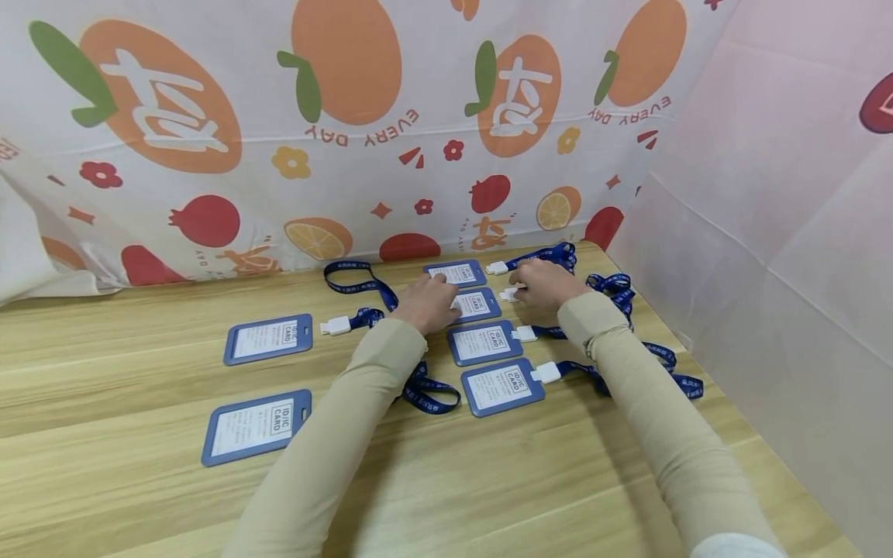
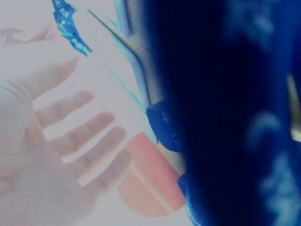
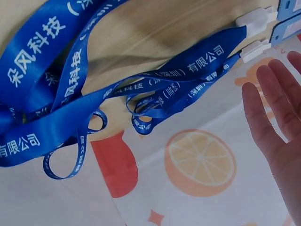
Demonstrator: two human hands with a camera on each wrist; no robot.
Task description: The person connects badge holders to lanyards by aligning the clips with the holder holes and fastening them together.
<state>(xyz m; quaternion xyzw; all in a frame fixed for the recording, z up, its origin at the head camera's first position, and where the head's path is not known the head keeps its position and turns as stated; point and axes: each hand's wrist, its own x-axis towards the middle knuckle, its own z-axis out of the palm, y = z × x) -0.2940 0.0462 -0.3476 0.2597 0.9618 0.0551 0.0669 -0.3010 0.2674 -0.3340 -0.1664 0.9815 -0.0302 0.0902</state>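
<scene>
In the head view my left hand [image 1: 424, 302] reaches over the left edge of the second blue ID card holder [image 1: 481, 304] from the back, fingertips at its edge. The left wrist view shows those fingers straight and spread. My right hand [image 1: 547, 284] is beside that holder's white clip [image 1: 509, 294], close to the blue lanyard [image 1: 558, 254] of the rearmost card holder [image 1: 470, 271]. In the right wrist view its visible fingers [image 3: 261, 113] are extended, apart from the clips. Two more holders, the third [image 1: 481, 345] and fourth [image 1: 498, 390], lie in front with clips on.
At left lie two card holders, one farther back [image 1: 244, 342] and one nearer [image 1: 223, 435], without lanyards on them. A loose lanyard clip [image 1: 338, 325] sits right of the farther one. Another lanyard [image 1: 429, 397] emerges beside my left sleeve. A fruit-print cloth [image 1: 391, 178] hangs behind the table.
</scene>
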